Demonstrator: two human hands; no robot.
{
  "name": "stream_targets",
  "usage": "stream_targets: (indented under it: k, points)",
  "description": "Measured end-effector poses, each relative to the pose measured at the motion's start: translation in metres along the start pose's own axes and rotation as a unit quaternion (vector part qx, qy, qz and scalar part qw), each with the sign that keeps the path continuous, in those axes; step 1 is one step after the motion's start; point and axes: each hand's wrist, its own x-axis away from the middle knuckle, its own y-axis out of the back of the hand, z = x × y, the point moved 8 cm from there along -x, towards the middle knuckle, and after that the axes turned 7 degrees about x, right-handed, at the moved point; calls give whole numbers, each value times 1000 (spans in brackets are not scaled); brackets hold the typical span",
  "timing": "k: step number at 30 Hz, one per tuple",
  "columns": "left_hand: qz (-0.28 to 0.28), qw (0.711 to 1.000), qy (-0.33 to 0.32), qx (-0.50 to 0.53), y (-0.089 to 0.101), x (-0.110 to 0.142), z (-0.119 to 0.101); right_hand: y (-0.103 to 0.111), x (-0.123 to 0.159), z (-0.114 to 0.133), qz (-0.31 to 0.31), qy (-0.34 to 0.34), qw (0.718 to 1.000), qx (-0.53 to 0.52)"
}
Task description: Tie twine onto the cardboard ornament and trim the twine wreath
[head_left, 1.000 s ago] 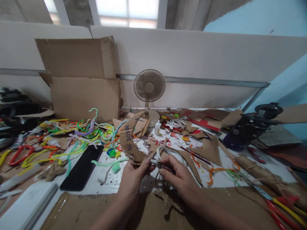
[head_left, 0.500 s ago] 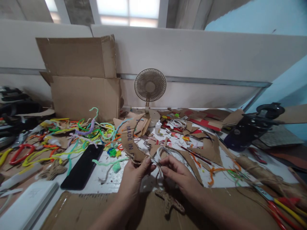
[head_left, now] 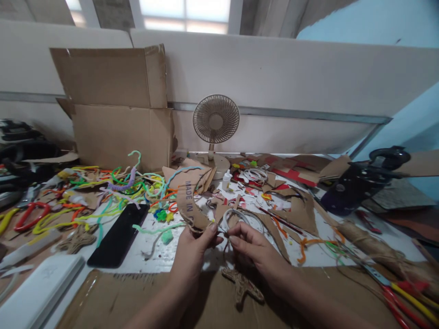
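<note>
My left hand [head_left: 197, 249] is closed on a curved cardboard strip [head_left: 187, 201] printed "MADE IN", gripping its lower end, where some twine is wound. Thumb and fingertips of my right hand [head_left: 248, 246] pinch a thin strand of twine [head_left: 225, 249] close beside the left thumb. Just below both hands, a star wrapped in twine [head_left: 243, 288] rests over the cardboard sheet [head_left: 144, 297]; whether the strand joins it I cannot tell. The cardboard strip's far end overlaps other scraps behind it.
Left lie a black phone [head_left: 118, 235], a white box-shaped device [head_left: 44, 288], another star [head_left: 75, 240] and tangled pipe cleaners [head_left: 103, 214]. A small fan [head_left: 216, 121] and glue bottle [head_left: 226, 180] stand behind. Right are a twine roll [head_left: 360, 240], scissors [head_left: 387, 290] and a dark bottle [head_left: 356, 183].
The cardboard strip has tilted slightly and shifted a little right and down. Both hands keep nearly the same place and grip. The camera view has moved slightly.
</note>
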Motion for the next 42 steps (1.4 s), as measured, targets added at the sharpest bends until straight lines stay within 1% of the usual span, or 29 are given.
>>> stream_targets:
  k: [6,10,15,20,24,27,30,35,39,42]
  points:
    - [10,1000,-11,24,-3,3,0,5,-2,-4,-10,17,1000,-3]
    - [14,1000,-14,15,-4,2,-1,6,-3,-1,-15,30,999,12]
    - [28,999,-7,30,-5,1,0,8,-5,5,-32,37,998,43]
    - [28,999,-3,26,-6,3,1,7,-4,10,-19,27,999,36]
    - [32,999,-10,21,-6,4,-1,8,-3,15,-11,50,996,80]
    - [36,999,-14,14,-5,3,-1,11,-2,19,-16,70,991,117]
    - [40,999,-20,2,-5,2,-3,12,-1,21,-16,74,988,134]
    - [47,999,-18,-3,-7,2,-4,14,1,28,-35,84,982,165]
    - [41,999,-9,17,-6,-2,-2,17,-3,23,-43,87,984,147]
    - [33,999,-11,35,-2,-8,-3,27,-6,17,-61,87,986,125]
